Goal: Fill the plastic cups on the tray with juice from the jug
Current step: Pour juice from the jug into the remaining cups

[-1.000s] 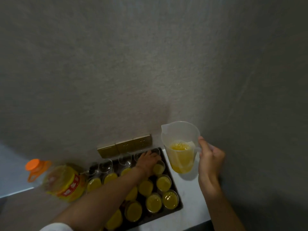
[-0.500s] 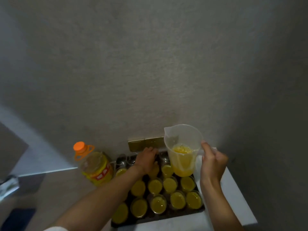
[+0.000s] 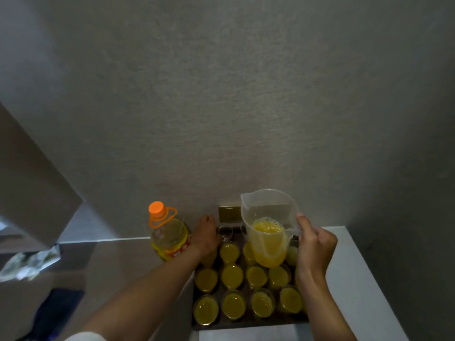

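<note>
Jug [image 3: 268, 232] of translucent plastic, held aloft over the 1 o'clock part of the tray [image 3: 246, 324], roughly a third full of juice, spout aimed toward 11 o'clock. Gripped at the handle by right hand [image 3: 314, 244], fingers [image 3: 301, 221] curled round it, kept level, probably so nothing spills before the next pour. Left hand [image 3: 205, 233] reaching to the tray's 11 o'clock corner, fingers bent over the empty cup [image 3: 225, 233] there; whether actually pinching it, cannot tell. Likely steadying it for the pour. Filled cups [image 3: 231, 276] packed in rows across the rest of the tray. Orange-capped bottle [image 3: 168, 233] parked at 9 o'clock of the tray, on the desk [image 3: 344, 279], out of the way.
</note>
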`<state>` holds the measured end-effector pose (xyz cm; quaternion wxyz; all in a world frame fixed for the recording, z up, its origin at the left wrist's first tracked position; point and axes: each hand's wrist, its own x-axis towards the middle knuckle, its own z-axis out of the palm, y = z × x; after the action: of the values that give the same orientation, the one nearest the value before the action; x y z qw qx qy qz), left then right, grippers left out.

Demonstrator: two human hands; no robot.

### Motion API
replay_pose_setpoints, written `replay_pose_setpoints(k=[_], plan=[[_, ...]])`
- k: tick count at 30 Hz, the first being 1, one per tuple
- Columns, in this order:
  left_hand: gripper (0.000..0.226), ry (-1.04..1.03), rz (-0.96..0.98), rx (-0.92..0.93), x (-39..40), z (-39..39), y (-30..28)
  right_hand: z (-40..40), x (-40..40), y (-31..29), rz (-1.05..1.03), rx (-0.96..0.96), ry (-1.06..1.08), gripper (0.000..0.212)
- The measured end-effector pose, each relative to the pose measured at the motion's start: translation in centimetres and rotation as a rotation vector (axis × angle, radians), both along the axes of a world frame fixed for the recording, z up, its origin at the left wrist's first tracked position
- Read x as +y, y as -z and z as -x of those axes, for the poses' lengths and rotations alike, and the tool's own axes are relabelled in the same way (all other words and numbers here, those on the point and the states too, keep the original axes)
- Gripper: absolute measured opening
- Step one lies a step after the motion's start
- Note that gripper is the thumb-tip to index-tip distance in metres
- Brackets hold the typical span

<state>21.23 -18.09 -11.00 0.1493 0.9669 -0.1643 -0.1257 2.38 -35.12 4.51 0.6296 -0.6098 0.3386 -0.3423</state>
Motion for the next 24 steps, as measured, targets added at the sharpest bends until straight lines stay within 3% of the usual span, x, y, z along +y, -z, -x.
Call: replay_pose_setpoints(k=[6,13,24], plan=[[0.076,-0.025,-0.114,0.059,0.9,-1.8,2.0,-0.4,0.8,0.4,0.017,0.016,0.026,0.055],[0.088,-0.017,-0.226,0.073,0.0,-2.7,3.0,-0.3,0.8,0.7,0.04,0.063,0.063,0.056],[0.065,-0.1,-0.188,0.08,0.6,-3.4,4.4,-0.1,1.0,0.8,0.044,0.079,0.074,0.055]])
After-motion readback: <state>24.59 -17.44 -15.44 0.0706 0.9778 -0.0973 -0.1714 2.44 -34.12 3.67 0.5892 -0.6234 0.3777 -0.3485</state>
